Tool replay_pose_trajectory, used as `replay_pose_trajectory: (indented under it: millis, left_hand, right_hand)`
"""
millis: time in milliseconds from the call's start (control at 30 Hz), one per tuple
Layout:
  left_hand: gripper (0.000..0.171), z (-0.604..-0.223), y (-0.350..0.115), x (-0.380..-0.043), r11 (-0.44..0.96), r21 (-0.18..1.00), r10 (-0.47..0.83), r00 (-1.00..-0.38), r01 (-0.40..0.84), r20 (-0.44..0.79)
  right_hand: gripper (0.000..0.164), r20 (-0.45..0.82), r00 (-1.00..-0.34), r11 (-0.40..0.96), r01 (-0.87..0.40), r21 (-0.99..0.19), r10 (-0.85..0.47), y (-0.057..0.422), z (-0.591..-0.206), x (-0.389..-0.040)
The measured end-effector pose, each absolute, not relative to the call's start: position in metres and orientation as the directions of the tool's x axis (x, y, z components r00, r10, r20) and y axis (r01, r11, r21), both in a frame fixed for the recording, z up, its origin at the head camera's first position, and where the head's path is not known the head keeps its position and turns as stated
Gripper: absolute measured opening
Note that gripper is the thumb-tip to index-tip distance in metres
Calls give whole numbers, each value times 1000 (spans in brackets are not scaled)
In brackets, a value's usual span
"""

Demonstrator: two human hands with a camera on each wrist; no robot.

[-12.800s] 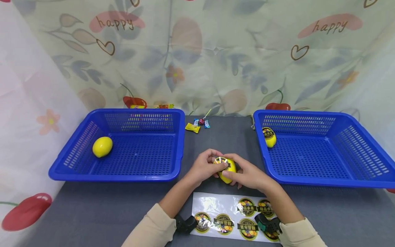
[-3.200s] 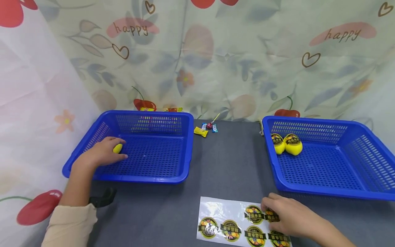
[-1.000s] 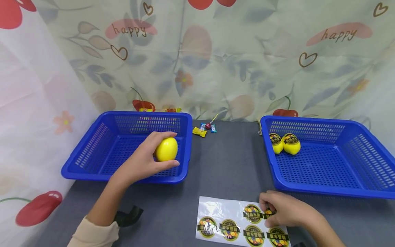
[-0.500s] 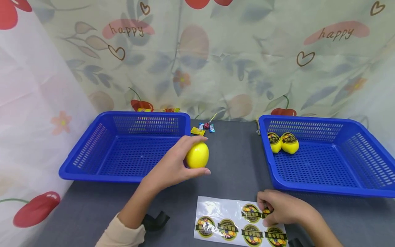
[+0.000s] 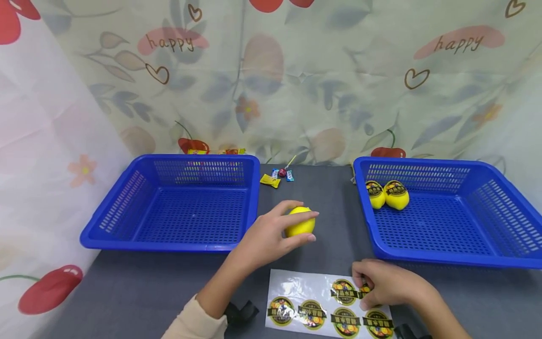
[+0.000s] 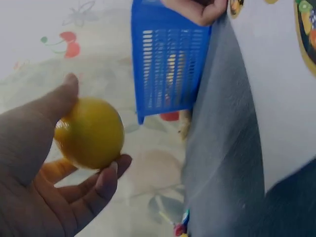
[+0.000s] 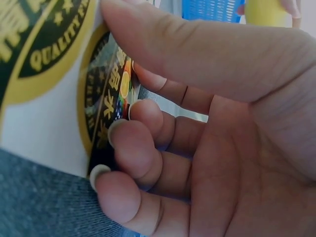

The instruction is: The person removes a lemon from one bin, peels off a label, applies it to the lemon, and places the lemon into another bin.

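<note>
My left hand (image 5: 267, 235) holds a yellow lemon (image 5: 301, 228) between thumb and fingers, raised over the table between two baskets. The left wrist view shows the lemon (image 6: 94, 133) with no label on its visible side. Lower right, my right hand (image 5: 387, 282) grips the upper right part of a white sticker sheet (image 5: 296, 285), which bears several round black-and-gold fruit labels (image 5: 345, 322). Close up in the right wrist view, thumb and curled fingertips meet at the sheet's edge around one label (image 7: 106, 94). That label is partly hidden by the fingers.
A blue mesh basket (image 5: 169, 247) stands left. Another blue basket (image 5: 457, 260) stands right, with two labelled lemons (image 5: 396, 200) against its left wall. A yellow-wrapped candy (image 5: 269, 181), a lollipop (image 5: 282, 173) and small blue-white candies lie at the back. A patterned curtain (image 5: 296, 94) hangs behind.
A second labelled lemon has joined the right basket. My left hand has lifted the lemon out of the left basket and carried it right. My right hand has stayed at the sheet lately.
</note>
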State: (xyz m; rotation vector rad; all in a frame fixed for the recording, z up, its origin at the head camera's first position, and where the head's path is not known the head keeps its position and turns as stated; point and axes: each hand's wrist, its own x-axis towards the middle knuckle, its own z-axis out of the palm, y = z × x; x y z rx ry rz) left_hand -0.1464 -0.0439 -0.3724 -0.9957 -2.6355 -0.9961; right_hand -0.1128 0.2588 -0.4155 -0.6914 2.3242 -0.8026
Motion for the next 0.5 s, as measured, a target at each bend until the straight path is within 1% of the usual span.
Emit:
replay_pose_trajectory:
  millis: [67, 333, 500]
  left_hand:
    - [47, -376, -38, -146, 595, 498, 536, -773, 631, 340]
    - [56, -405, -17, -149, 696, 433, 514, -818, 573, 258]
    - [57, -421, -11, -150, 752, 394, 493, -848, 528, 195]
  right_hand:
    - [39, -349, -700, 689, -280, -669, -623, 259, -415, -113]
    - [39, -351, -714, 708, -283, -648, -606, 258, -415, -111]
    - [39, -353, -715, 712, -284, -642, -603, 256, -415, -111]
